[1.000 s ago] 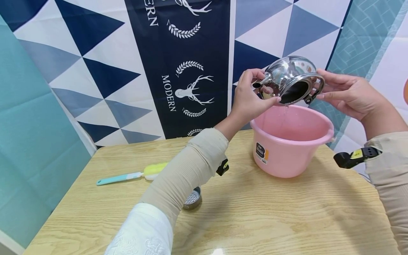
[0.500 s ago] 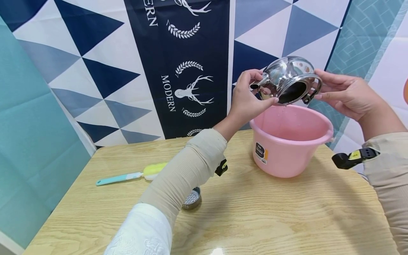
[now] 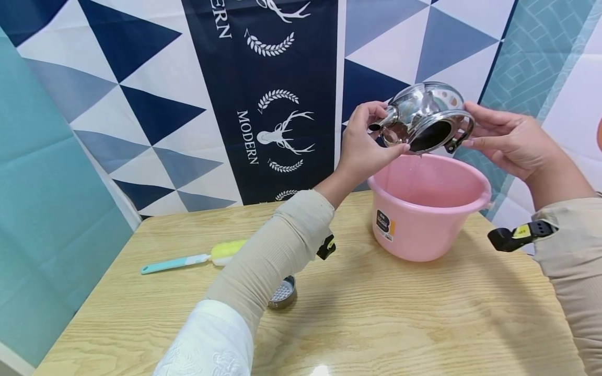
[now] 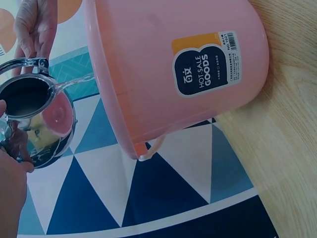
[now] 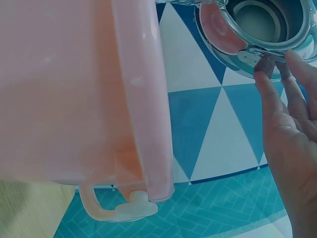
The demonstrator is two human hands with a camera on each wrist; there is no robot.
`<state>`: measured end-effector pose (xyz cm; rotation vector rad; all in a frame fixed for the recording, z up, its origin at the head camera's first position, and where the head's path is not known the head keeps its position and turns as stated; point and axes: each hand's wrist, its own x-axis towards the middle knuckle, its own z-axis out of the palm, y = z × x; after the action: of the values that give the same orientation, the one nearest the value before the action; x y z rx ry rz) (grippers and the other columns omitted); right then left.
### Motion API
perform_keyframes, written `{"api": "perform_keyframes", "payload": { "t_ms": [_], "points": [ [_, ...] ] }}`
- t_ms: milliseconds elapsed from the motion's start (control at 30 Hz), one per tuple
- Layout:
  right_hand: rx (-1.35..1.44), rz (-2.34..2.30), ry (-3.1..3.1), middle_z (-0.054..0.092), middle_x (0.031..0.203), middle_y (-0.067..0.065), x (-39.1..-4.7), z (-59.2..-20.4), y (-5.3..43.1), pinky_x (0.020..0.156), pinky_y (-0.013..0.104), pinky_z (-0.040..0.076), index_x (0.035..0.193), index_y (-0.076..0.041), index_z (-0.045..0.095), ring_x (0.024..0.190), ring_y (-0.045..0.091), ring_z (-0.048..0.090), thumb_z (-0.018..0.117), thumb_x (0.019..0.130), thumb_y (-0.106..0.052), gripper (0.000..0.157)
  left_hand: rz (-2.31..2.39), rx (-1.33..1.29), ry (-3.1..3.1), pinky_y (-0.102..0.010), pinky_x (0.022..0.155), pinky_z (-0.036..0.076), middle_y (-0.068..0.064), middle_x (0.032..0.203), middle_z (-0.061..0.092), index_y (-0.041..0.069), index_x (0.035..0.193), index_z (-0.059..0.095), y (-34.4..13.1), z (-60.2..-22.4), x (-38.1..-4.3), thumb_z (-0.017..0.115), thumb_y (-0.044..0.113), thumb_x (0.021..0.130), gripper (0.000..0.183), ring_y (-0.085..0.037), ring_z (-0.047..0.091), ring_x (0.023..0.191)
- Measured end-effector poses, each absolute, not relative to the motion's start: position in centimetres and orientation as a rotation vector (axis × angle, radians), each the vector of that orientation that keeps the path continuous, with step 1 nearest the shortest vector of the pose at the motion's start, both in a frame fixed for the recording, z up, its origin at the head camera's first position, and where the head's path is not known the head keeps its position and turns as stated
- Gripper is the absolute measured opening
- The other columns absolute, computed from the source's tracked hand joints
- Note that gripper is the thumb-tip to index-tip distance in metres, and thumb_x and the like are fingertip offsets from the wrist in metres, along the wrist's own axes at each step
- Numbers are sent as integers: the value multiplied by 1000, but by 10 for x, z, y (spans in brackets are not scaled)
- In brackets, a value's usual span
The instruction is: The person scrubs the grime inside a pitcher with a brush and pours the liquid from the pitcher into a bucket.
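Note:
A shiny stainless steel teapot [image 3: 420,102] is tipped on its side above the pink bucket [image 3: 414,232], its dark open mouth facing down and forward. My left hand [image 3: 367,149] grips it on the spout side, thumb near the rim. On the handle side, my right hand [image 3: 524,143] holds it with fingers and thumb; in the right wrist view those fingers [image 5: 270,94] reach the pot below its rim. Clear water [image 4: 77,80] runs from the mouth toward the bucket in the left wrist view. The pot's underside is mostly hidden.
A bottle brush [image 3: 176,264] with a blue handle and yellow head lies on the wooden table [image 3: 400,318], partly behind my left forearm. A small metal strainer [image 3: 284,292] stands beside that sleeve. Patterned cloth [image 3: 160,115] hangs behind.
Both hands and the teapot have shifted very slightly left, keeping the same tilt. The water falling from the mouth looks thinner than a second ago.

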<state>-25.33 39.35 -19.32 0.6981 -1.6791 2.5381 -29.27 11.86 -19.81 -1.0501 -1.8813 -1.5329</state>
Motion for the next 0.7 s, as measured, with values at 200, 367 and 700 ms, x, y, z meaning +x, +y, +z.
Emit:
{"api": "perform_keyframes", "payload": {
  "t_ms": [200,367,700],
  "points": [
    [709,2546,-1658,67,121,10,-253,-193,393,80,32,56,137,-7,55,109,18,65,45,86,29,63,-1507,-1049,-1888,-13,88,47,-4,134,47,5,111,47,119,-199,-292,87,2,68,58,0,47,115],
    [716,2554,-1640,67,121,10,-252,-192,391,80,32,56,136,-5,56,108,19,66,45,86,30,62,-1479,-1043,-1901,-12,88,47,-4,135,47,5,110,48,118,-199,-292,87,4,69,57,1,46,117],
    [727,2550,-1611,66,123,10,-252,-195,391,80,33,56,137,-5,55,108,20,66,45,86,30,62,-1430,-1061,-1901,-12,87,48,-5,135,48,4,108,49,118,-198,-293,87,4,69,55,1,41,118]
  ]
}}
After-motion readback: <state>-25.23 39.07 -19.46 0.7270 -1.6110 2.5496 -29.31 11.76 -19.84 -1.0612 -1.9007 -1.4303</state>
